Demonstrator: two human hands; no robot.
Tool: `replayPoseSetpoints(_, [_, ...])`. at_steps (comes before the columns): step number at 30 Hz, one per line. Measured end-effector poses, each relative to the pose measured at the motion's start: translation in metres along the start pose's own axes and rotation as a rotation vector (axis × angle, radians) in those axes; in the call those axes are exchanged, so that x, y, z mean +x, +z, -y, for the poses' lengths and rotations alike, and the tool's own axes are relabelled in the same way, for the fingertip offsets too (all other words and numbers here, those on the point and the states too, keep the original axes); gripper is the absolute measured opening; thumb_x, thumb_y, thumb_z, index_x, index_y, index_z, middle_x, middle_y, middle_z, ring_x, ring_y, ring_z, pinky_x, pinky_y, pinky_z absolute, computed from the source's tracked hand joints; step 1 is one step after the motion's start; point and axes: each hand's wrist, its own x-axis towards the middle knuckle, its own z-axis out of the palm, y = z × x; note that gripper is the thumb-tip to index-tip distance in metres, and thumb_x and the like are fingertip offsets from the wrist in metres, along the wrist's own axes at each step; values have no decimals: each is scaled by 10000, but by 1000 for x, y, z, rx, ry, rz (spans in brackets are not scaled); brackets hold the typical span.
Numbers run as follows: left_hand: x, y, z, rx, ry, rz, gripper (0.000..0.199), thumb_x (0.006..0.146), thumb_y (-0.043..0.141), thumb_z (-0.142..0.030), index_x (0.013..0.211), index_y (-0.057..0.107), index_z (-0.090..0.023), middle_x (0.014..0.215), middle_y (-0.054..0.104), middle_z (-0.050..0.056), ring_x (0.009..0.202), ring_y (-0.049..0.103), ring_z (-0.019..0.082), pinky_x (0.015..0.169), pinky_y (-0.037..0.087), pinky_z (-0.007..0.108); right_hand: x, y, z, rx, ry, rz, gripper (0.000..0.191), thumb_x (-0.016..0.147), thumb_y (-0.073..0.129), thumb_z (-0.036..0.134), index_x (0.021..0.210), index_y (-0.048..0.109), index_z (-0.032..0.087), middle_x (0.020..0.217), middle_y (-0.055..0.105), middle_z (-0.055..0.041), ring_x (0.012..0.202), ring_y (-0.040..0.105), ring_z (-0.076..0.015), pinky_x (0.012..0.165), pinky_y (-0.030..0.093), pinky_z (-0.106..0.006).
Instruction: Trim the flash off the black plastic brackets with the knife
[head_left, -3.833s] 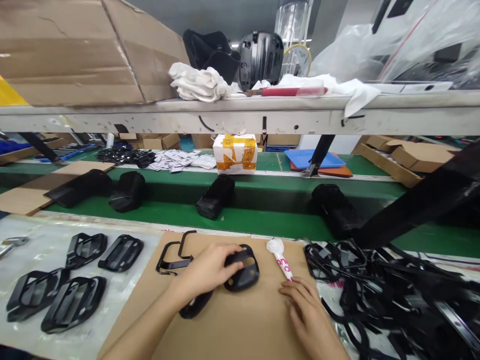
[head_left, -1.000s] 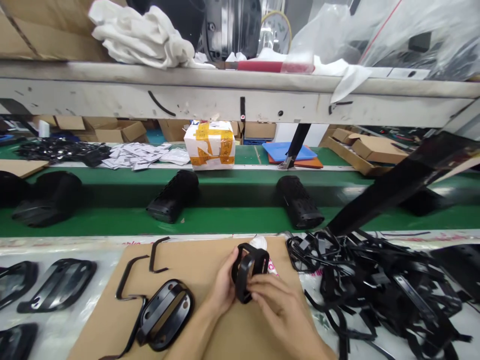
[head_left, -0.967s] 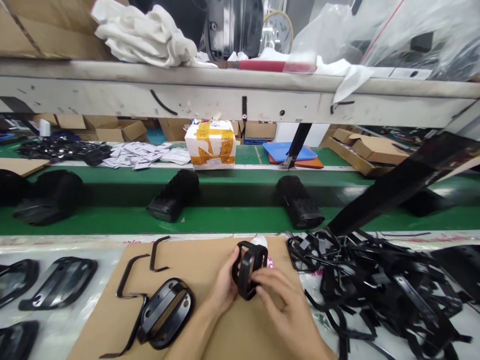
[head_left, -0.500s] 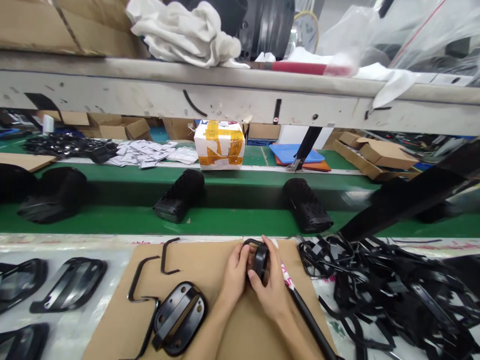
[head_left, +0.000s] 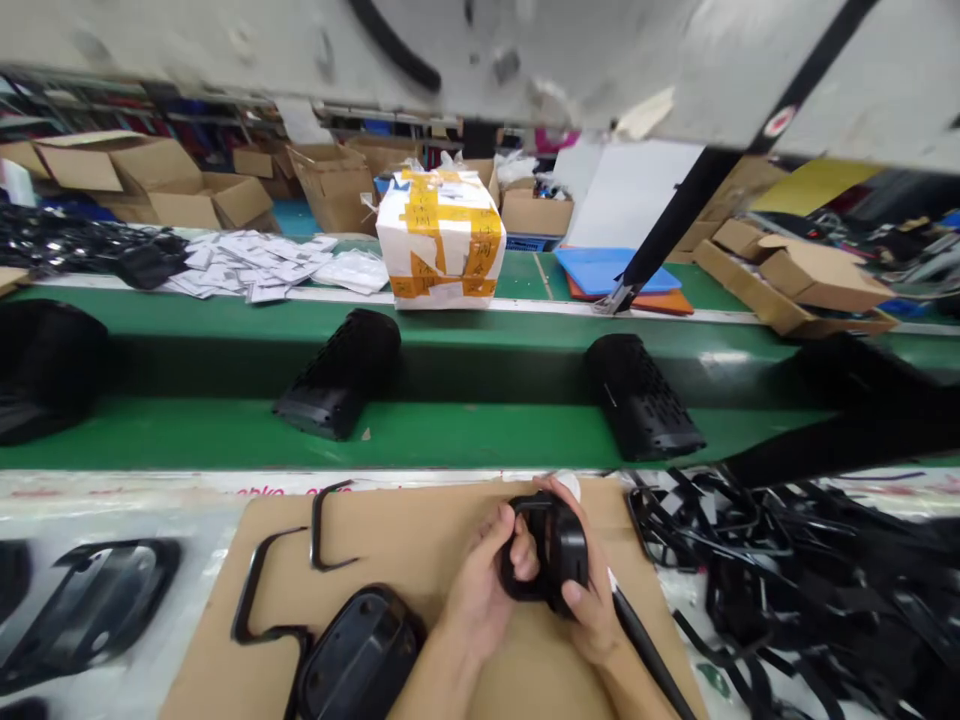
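Observation:
Between both hands, above a brown cardboard sheet, is a black plastic part with a rounded frame. My left hand grips its left side, with fingers reaching through the opening. My right hand is wrapped round its right side, thumb on the near edge. On the cardboard to the left lie a black oval plate and thin bent black strips. A black rod-like tool lies beside my right forearm.
A pile of black strips lies at the right. Black oval frames rest at the left. Black housings stand on the green conveyor, with a taped white box behind. A shelf beam crosses above.
The view has shifted, showing more background under the shelf beam. The black part is turned, its opening now visible, with my left fingers through it. The oval plate looks different, its crossing strap no longer visible.

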Motion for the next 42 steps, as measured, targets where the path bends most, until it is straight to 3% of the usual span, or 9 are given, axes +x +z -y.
replayPoseSetpoints(6, [-5,7,4,49,-74,31,591,760,879,-652,836,573,-152,599,472,-41,565,417,95,600,354,237,-4,1,11,227,62,-60,858,927,656,705,1633,413,282,1636,419,-110,1432,507,-366,1246,362,-547])
replayPoseSetpoints(12, [-9,2,12,451,132,-58,585,801,838,-674,812,659,-118,800,639,40,774,560,132,759,451,240,-5,1,17,314,13,-297,850,887,681,667,1593,453,250,1613,440,-148,1405,538,-376,1188,434,-574])
replayPoseSetpoints(18, [-15,4,17,278,-96,134,480,825,874,-557,902,699,-117,877,655,35,516,452,31,507,290,196,-6,-6,12,291,-117,-434,820,930,626,643,1606,417,229,1607,435,-168,1455,482,-385,1224,347,-610])
replayPoseSetpoints(23, [-10,6,29,158,4,172,425,818,908,-453,774,676,-100,763,651,11,419,301,-24,474,224,170,-3,-9,8,304,-63,-383,878,925,616,609,1642,367,166,1594,450,-202,1414,532,-381,1161,445,-545])
replayPoseSetpoints(28, [-10,8,22,294,73,269,442,872,851,-503,795,689,-99,769,675,29,400,238,-36,482,174,184,-3,-17,10,353,-57,-334,910,944,607,606,1682,309,166,1555,507,-197,1377,580,-365,1145,477,-521])
replayPoseSetpoints(31, [-16,6,10,540,105,260,488,883,815,-566,850,707,-92,862,687,65,477,326,-8,509,199,186,0,-29,22,224,-148,-192,820,981,605,578,1677,349,227,1618,452,-158,1402,566,-346,1174,465,-504])
replayPoseSetpoints(36, [-25,11,-8,1129,206,182,409,884,767,-507,1003,709,-120,938,693,81,769,580,163,702,439,251,1,-33,58,-342,-351,-72,806,926,666,305,1675,372,274,1669,399,-85,1573,363,-267,1304,323,-437])
replayPoseSetpoints(39, [-22,13,-13,1521,218,96,320,910,651,-433,803,691,-134,792,682,72,754,593,211,706,426,280,-4,-27,77,-498,-296,-21,841,852,704,233,1644,427,285,1703,320,-78,1570,370,-268,1293,359,-427])
replayPoseSetpoints(42, [-14,3,-12,1629,325,11,312,933,544,-367,752,682,-152,794,709,91,770,629,244,717,414,297,-15,-34,86,-549,-207,71,886,890,759,314,1683,365,341,1754,197,-55,1606,294,-303,1287,370,-468])
